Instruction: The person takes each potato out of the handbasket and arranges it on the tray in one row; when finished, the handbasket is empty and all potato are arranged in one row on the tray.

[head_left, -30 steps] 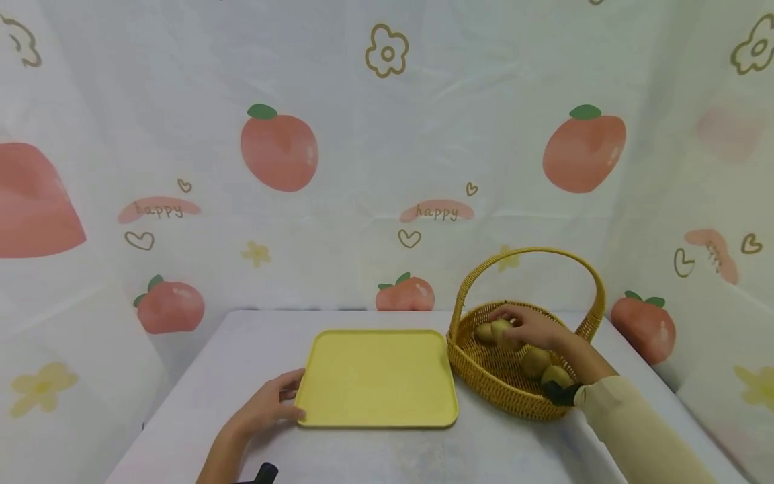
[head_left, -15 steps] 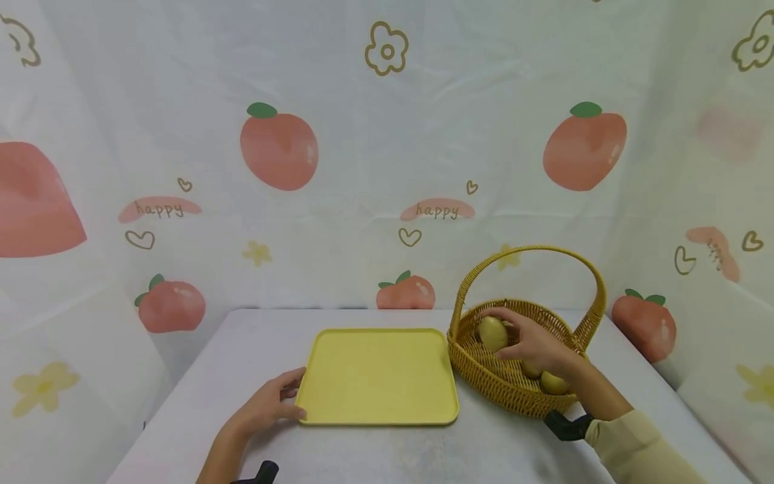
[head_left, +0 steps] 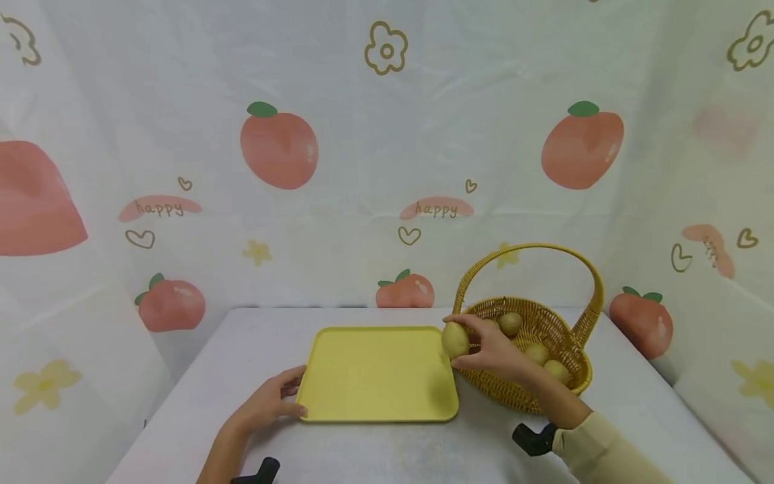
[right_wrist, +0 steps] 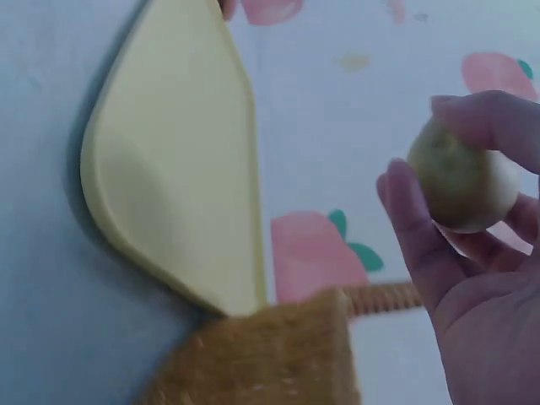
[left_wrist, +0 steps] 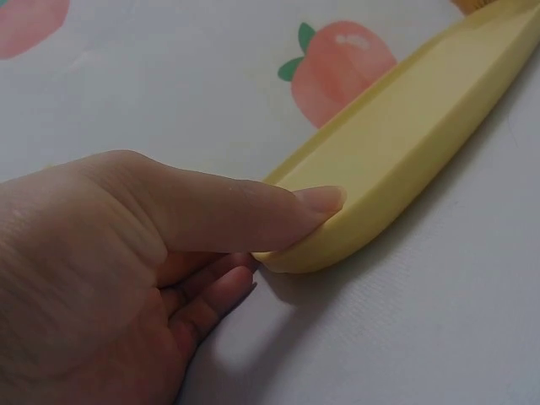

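Note:
My right hand pinches a pale yellow, roundish fruit between thumb and fingertips. In the head view it is held over the wicker basket's left side, by the tray's right edge. The right wrist view shows a small dimple on the held fruit; its exact kind is hard to tell. My left hand holds the near left corner of a yellow rectangular tray. In the left wrist view, the thumb of my left hand lies over the tray's rim, with the other fingers at its outer side.
The wicker basket stands right of the tray, its tall arched handle upright. Several similar fruits lie inside, partly hidden by my right arm. Behind the white table hangs a peach-printed cloth.
My right hand has lifted the fruit out of the basket's inside and carried it left to the tray's edge. My left hand and the tray have stayed put.

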{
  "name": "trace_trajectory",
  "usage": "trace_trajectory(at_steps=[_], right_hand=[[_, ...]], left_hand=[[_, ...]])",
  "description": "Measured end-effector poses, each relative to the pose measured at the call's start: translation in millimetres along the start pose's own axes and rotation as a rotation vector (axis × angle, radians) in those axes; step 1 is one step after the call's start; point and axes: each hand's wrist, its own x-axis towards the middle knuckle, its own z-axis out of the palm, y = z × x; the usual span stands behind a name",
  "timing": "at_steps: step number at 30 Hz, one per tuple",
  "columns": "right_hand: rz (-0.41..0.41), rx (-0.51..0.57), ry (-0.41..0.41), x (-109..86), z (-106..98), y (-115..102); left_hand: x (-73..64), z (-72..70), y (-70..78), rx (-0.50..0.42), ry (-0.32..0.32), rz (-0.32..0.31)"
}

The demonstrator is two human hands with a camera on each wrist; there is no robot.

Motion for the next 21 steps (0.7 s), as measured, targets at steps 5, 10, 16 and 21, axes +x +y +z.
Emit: trace_trajectory(at_steps=[5,10,16,21], right_hand=[[0.002,-0.006,-0.028,16.5,22,2],[-0.026,-0.013,-0.076,34.3,51,6],[-0.033,-0.081,-0.072,53.4,90,12],[-0.020,-0.093,-0.038,73.5,120,16]], left_hand=[[-0.4,0.0,1.3,-0.005,0.006,-0.020],[0.2,0.8,2.8,0.010,0.029,-0.049],[-0.7,0.3,1.3,0.006,0.006,-0.021],[-1.1,-0.1,0.8,0.005,-0.009,-0.008]])
